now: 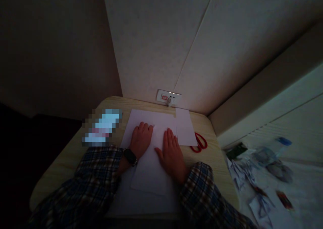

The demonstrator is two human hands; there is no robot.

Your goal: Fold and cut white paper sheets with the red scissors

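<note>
A narrow white sheet of paper [151, 175], which looks folded, lies aslant on a larger white sheet [143, 205] on the small wooden table. My left hand [141, 139] has its fingers curled down at the narrow sheet's upper left edge and appears to grip it; the thumb is hidden. Flat on the same paper, with fingers together and thumb apart, rests my right hand [173, 155]. A smaller white piece of paper [186, 128] lies to the right of my fingertips. Red-handled scissors [201, 143] stick out from under it, their blades hidden.
A lit, blurred-out phone-like screen [103, 128] is at the table's left side. Behind the table, a wall socket [168, 97] holds a plug. On the lower white surface at right lie a clear bottle with a blue cap [284, 141], paper scraps [261, 208] and a dark packet [236, 151].
</note>
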